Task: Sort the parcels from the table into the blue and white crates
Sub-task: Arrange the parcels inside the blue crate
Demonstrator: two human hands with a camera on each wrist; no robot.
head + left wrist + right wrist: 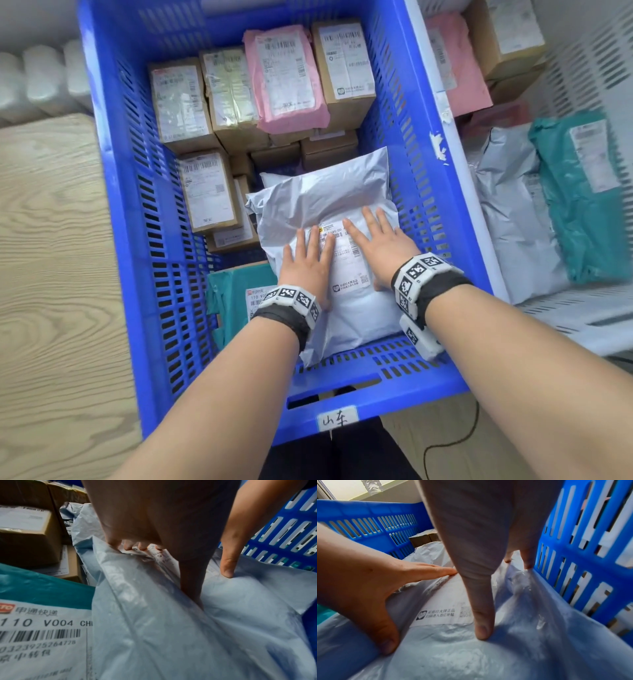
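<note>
A large grey poly-bag parcel (329,205) (171,628) (471,649) with a white label lies in the near right part of the blue crate (113,171). My left hand (306,263) (145,520) lies flat on its left side, fingers straight. On the parcel's right side my right hand (376,243) (481,540) presses down, fingers spread, thumb tip on the plastic. The left hand (368,585) also shows in the right wrist view, and the right hand's thumb (228,566) in the left wrist view.
The blue crate holds several cardboard boxes (181,102), a pink bag (284,78) and a teal bag (229,298) (42,585) beside my left wrist. A white crate (582,308) on the right holds grey (513,219), teal (582,195) and pink parcels. Wooden flooring (51,257) lies left.
</note>
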